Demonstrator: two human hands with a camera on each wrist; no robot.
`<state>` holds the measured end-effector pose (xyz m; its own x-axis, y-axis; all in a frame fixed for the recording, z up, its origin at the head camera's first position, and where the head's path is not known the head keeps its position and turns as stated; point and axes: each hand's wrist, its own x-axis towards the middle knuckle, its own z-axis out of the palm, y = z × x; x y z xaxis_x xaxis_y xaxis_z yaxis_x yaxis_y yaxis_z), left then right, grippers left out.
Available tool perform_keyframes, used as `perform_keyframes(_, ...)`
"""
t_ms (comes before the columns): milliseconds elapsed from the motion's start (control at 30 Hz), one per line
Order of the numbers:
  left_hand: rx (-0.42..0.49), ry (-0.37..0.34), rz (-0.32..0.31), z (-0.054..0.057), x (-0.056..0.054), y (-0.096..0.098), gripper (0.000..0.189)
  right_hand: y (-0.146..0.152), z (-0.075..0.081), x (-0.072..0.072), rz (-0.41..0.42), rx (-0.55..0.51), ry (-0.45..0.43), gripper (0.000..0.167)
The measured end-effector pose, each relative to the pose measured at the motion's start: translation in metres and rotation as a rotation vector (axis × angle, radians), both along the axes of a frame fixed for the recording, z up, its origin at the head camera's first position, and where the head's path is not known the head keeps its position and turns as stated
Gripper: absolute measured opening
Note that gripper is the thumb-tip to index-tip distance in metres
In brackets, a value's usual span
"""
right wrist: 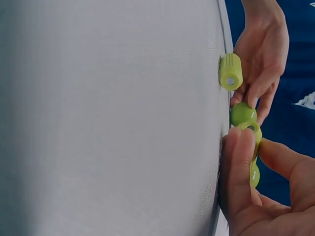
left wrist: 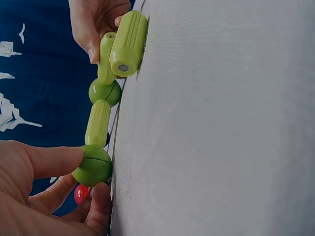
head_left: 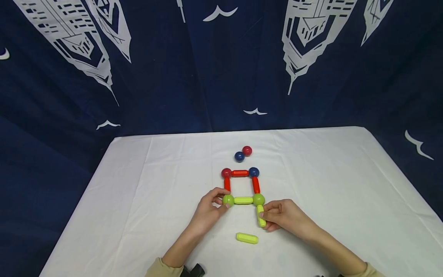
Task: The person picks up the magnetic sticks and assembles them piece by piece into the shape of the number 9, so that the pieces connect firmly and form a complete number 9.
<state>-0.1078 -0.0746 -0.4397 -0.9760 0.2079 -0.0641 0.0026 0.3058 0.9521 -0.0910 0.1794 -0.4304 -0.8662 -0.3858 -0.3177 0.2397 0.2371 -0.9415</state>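
Observation:
A square of magnetic rods and balls lies on the white table. Its far corners are a red ball point(head_left: 226, 173) and a blue ball point(head_left: 253, 172), joined by a red rod point(head_left: 240, 173); red rods form both sides. My left hand point(head_left: 209, 209) pinches the near-left green ball point(left wrist: 92, 165) between thumb and fingers. A yellow-green rod point(head_left: 243, 200) links it to the near-right green ball point(head_left: 258, 199). From that ball another yellow-green rod point(head_left: 261, 216) points toward me, its end at the ball, and my right hand point(head_left: 287, 217) pinches it between thumb and fingers.
A loose yellow-green rod point(head_left: 247, 238) lies on the table in front of the square, between my forearms. Beyond the square sit a loose red ball point(head_left: 247, 151) and a loose blue ball point(head_left: 239, 156), side by side. A dark patterned cloth point(head_left: 166, 77) hangs behind the table.

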Motion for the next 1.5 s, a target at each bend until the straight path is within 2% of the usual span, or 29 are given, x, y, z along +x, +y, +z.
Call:
perform_keyframes(333,-0.002,0.007,0.003,0.0,-0.002,-0.001,0.029,0.005,0.004,-0.003,-0.032,0.019,-0.018,0.042)
perform_keyframes(433,-0.008,0.004,0.007,0.0,-0.002,-0.001,0.029,0.01,0.008,-0.007,-0.039,0.057,0.021,0.039)
perform_keyframes(567,-0.013,0.0,0.014,0.0,-0.003,-0.001,0.029,0.017,0.014,-0.021,-0.075,0.137,0.114,0.034)
perform_keyframes(667,-0.008,0.003,0.014,0.0,-0.002,-0.002,0.029,0.022,0.016,-0.035,-0.085,0.18,0.19,0.031)
perform_keyframes(800,-0.008,-0.012,0.013,-0.001,-0.002,-0.002,0.029,0.027,0.015,-0.057,-0.053,0.21,0.292,0.03)
perform_keyframes(933,-0.008,-0.032,0.013,-0.002,-0.001,-0.002,0.028,0.026,0.012,-0.084,-0.02,0.25,0.387,0.031)
perform_keyframes(1133,0.012,-0.024,0.003,-0.001,0.0,-0.002,0.029,0.02,0.009,-0.127,0.037,0.314,0.528,0.038)
perform_keyframes(1333,0.02,-0.036,0.002,0.0,0.001,-0.001,0.029,0.01,0.008,-0.161,0.091,0.315,0.588,0.043)
perform_keyframes(1500,0.016,-0.035,0.002,0.002,0.001,-0.001,0.029,0.001,0.006,-0.178,0.142,0.281,0.592,0.045)
